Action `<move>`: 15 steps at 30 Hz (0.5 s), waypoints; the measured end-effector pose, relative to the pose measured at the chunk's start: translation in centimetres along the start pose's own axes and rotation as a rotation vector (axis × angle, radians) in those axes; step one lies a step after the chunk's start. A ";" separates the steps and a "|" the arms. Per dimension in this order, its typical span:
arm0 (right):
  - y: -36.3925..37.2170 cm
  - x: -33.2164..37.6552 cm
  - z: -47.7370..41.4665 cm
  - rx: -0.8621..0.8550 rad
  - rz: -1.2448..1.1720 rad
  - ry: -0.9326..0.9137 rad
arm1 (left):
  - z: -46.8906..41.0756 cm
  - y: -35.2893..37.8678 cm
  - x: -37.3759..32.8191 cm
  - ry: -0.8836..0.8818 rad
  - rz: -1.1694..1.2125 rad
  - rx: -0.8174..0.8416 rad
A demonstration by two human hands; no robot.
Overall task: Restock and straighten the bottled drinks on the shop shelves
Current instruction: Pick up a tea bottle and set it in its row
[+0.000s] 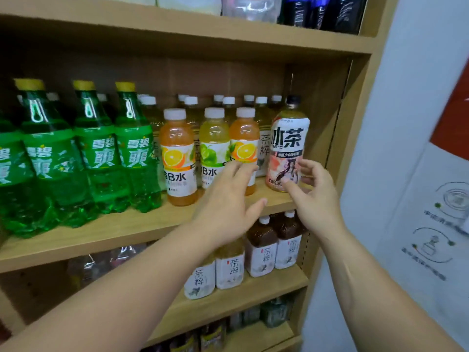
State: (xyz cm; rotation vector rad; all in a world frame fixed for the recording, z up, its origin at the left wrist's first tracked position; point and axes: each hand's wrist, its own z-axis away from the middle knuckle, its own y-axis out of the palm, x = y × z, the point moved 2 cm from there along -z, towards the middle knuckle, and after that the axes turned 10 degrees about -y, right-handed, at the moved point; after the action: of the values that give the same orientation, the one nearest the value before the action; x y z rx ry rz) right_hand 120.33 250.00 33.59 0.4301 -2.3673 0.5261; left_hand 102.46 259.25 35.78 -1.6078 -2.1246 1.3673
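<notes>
On the middle shelf (106, 232), a peach ice tea bottle (288, 143) with a dark cap and a white and pink label stands upright at the right end. My right hand (312, 196) hovers in front of its lower right side. The fingers are loosely bent, with the thumb tip and fingertips at the label and not wrapped round the bottle. My left hand (225, 207) reaches in with straight fingers. Its fingertips lie over the lower label of the right-hand orange vitamin bottle (243, 138).
To the left stand a lime vitamin bottle (214, 143), another orange one (177, 156) and green Sprite bottles (96, 153). White-capped tea bottles (261, 107) fill the rows behind. The shelf below holds more tea bottles (261, 250). The shelf's side panel (337, 128) closes the right.
</notes>
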 end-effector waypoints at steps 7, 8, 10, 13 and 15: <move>0.2 -4.8 -4.0 0.138 -0.099 0.065 | -4.7 7.1 -3.0 0.030 0.025 0.069; 0.5 -5.2 -4.1 0.155 -0.129 0.081 | -5.1 7.7 -2.8 0.019 0.005 0.071; 0.9 -6.1 -4.6 0.171 -0.163 0.096 | -5.5 8.8 -2.4 -0.014 -0.019 0.076; 1.4 -6.8 -5.3 0.222 -0.212 0.110 | -5.8 10.2 -1.7 -0.077 0.001 0.112; 1.5 -6.8 -6.0 0.251 -0.259 0.133 | -6.3 10.8 -1.2 -0.108 0.073 0.129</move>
State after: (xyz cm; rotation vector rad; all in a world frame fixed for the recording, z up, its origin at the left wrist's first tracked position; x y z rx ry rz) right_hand 127.84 255.28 32.84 0.7779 -2.0856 0.7079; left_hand 114.20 261.94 32.08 -1.6100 -2.0056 1.6124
